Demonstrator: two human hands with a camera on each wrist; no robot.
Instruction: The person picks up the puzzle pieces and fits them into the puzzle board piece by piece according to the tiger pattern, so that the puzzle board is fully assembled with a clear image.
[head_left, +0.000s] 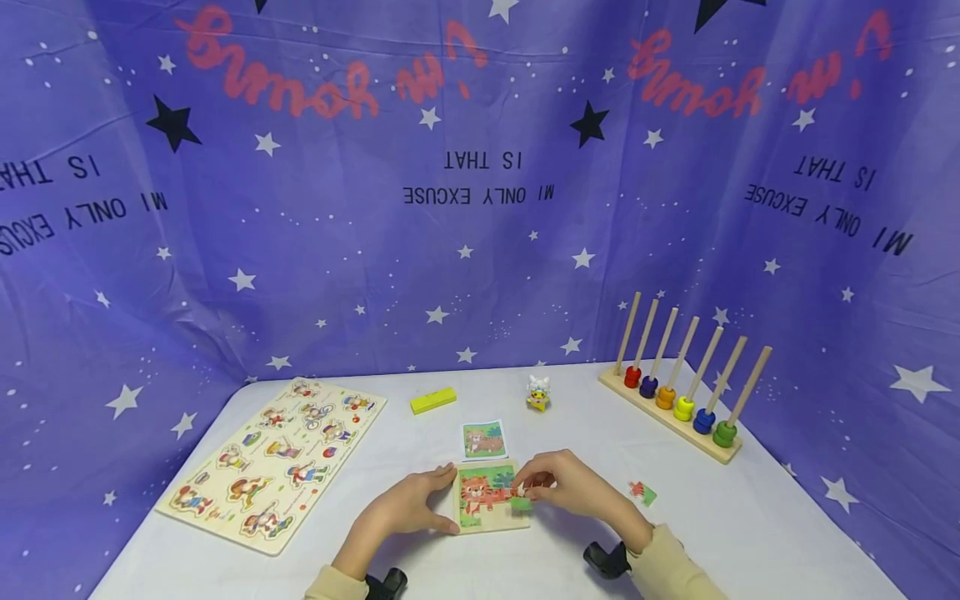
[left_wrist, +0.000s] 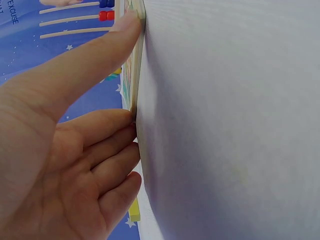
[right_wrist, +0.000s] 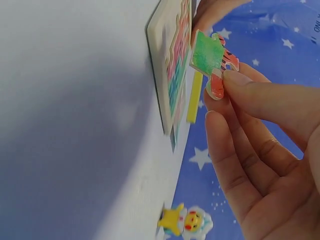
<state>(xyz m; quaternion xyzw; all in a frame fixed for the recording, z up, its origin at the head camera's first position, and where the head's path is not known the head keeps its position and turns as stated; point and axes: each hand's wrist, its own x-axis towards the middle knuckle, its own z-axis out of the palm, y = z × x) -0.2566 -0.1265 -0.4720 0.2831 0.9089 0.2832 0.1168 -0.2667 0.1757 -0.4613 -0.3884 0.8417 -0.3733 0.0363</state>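
Observation:
A wooden jigsaw puzzle board (head_left: 491,524) with a partly filled tiger picture lies on the white table. My left hand (head_left: 405,503) rests at its left side, thumb and fingertips touching the edge; in the left wrist view the thumb (left_wrist: 85,65) and fingers are fairly straight. Over the board's right part, my right hand (head_left: 573,486) pinches a green and orange jigsaw piece (right_wrist: 207,54) between thumb and fingers. That piece is held tilted above the board. Another jigsaw piece (head_left: 642,492) lies on the table to the right. Behind the board is a picture card (head_left: 483,440).
A peg puzzle board (head_left: 277,467) lies at left. A yellow block (head_left: 433,401) and a small figurine (head_left: 538,392) stand toward the back. At right is a wooden rack (head_left: 667,417) with upright pegs and coloured beads. A purple star-print cloth (head_left: 465,275) hangs behind.

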